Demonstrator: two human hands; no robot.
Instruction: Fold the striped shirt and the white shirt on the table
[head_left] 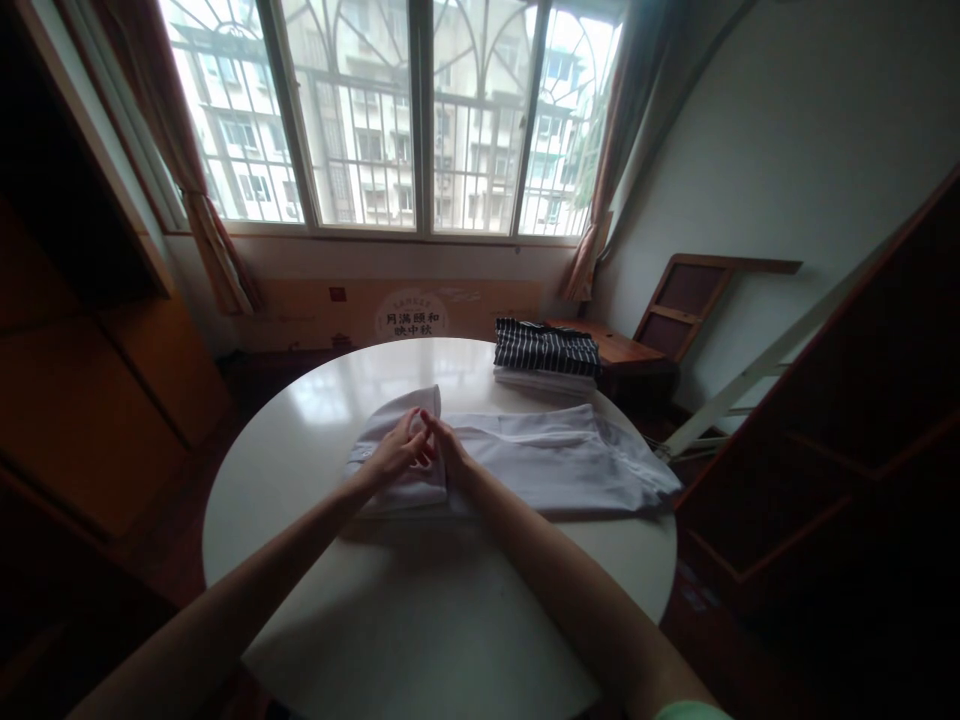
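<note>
A white shirt lies partly folded across the round white table, its collar end at the left. My left hand rests on the folded collar part with its fingers curled. Touching it from the right, my right hand lies on the shirt with fingertips pressed against the left hand's fingers. Both hands seem to pinch the cloth near the collar; what sits between the fingers is too small to make out.
A folded pile with a dark striped garment on top sits at the table's far right edge. Behind are a large barred window, curtains, a cardboard box and a low wooden desk. Dark wooden furniture flanks both sides.
</note>
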